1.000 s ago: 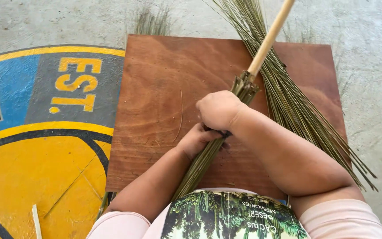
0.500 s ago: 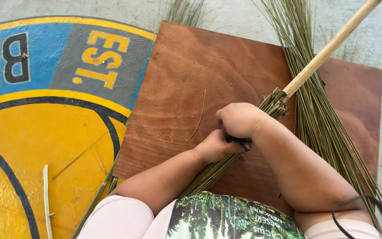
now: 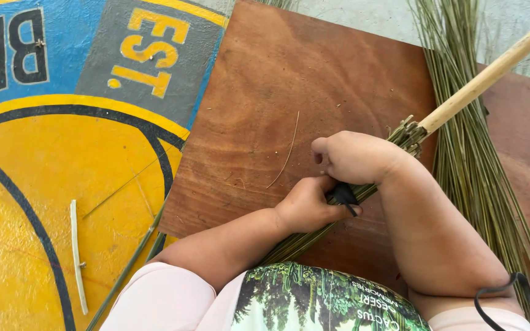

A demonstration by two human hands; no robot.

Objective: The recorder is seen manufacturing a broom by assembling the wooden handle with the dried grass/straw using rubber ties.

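Note:
A broom made of thin green sticks [image 3: 305, 236] tied to a pale wooden handle [image 3: 492, 73] lies slanted across a brown wooden board [image 3: 277, 92]. My left hand [image 3: 308, 205] grips the stick bundle from below. My right hand [image 3: 357, 156] closes over the bundle just below the handle's end. Between the two hands a black cord [image 3: 343, 196] wraps the bundle, and both hands touch it. The bundle's lower end runs under my arms toward my body.
A loose pile of green sticks [image 3: 480, 159] lies on the board's right side. Left of the board the floor carries a painted blue, grey and yellow emblem [image 3: 62, 153]. A thin pale stick [image 3: 76, 245] lies on the yellow part. Another black cord [image 3: 510, 291] hangs by my right elbow.
The view has shifted so the board sits further right and the handle tilts lower to the right. Both hands stay on the bundle at the black cord.

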